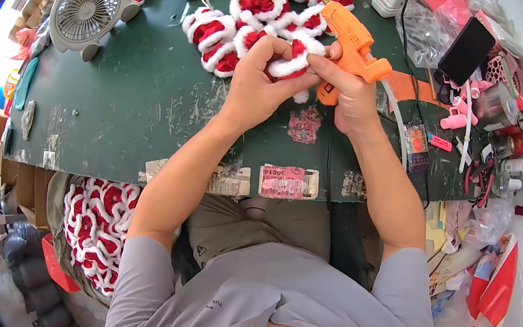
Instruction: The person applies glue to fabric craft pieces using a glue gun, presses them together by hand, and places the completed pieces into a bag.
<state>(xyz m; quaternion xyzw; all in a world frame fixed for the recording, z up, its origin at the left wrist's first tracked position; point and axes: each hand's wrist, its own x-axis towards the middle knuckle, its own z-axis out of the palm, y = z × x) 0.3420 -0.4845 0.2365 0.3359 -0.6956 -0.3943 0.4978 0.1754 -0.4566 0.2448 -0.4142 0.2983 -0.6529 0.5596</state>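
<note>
Above the green table, my left hand [262, 81] pinches a small red plush piece with fluffy white trim [296, 58]. My right hand [352, 96] is closed around the handle of an orange hot glue gun [350, 34], whose nozzle points to the upper left. The right thumb and fingertips also reach the edge of the red-and-white piece. Just beyond both hands lies a heap of similar red-and-white pieces [259, 4]. Part of the glue gun's grip is hidden by my right hand.
A grey fan [87, 11] stands at the left of the green table [118, 120]. To the right are a black phone [467, 51], a white power plug [388, 0], cables, pliers [486, 178] and plastic bags. Below the table's front edge sits a sack of red-and-white pieces [97, 226].
</note>
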